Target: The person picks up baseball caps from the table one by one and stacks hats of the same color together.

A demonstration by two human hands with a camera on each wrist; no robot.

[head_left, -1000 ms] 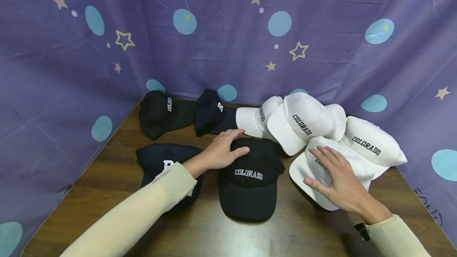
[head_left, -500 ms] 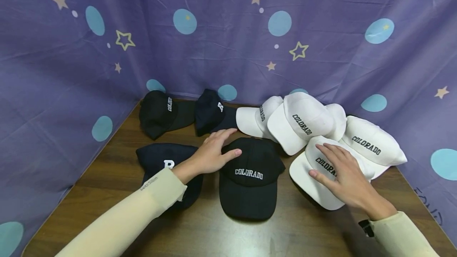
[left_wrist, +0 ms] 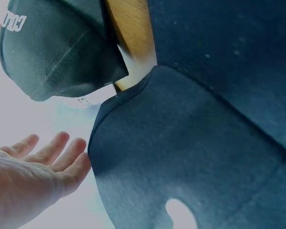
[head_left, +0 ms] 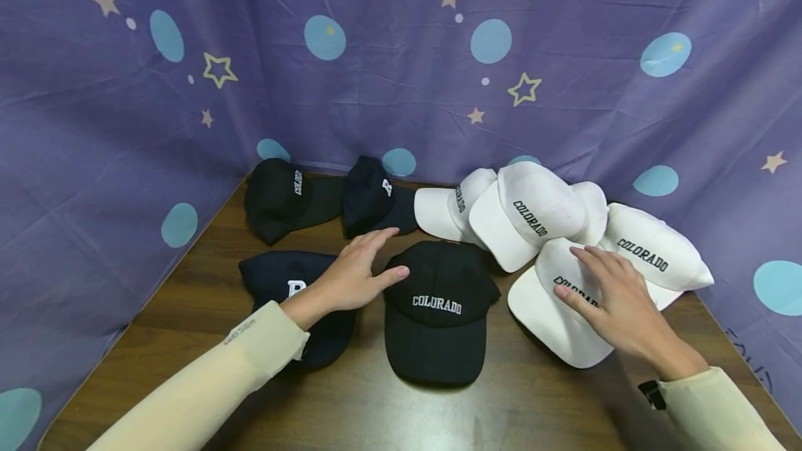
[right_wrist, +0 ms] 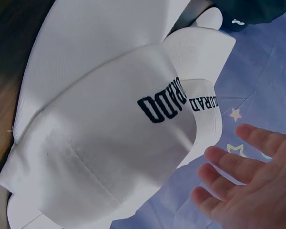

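Observation:
My left hand [head_left: 351, 275], fingers extended and holding nothing, hovers between a navy cap with a white letter [head_left: 263, 271] and a black COLORADO cap [head_left: 435, 346]. In the left wrist view the navy cap [left_wrist: 181, 143] fills the right side, while the black cap [left_wrist: 62, 52] shows at top left. Over the front white COLORADO cap [head_left: 551, 326] my right hand [head_left: 626, 308] is held with spread, relaxed fingers. The right wrist view shows that hand [right_wrist: 257, 181] apart from the white cap [right_wrist: 105, 133]. It covers part of the cap in the head view.
Behind stand another black cap [head_left: 272, 200] and a second navy cap [head_left: 363, 200]. Several white caps overlap at back right, including a white cap [head_left: 545, 200] and one farther right [head_left: 658, 242]. A purple curtain [head_left: 401, 103] encloses the wooden table [head_left: 401, 416].
My left hand has moved left off the black cap toward the navy cap. My right hand has shifted slightly right over the white cap. The caps have stayed in place.

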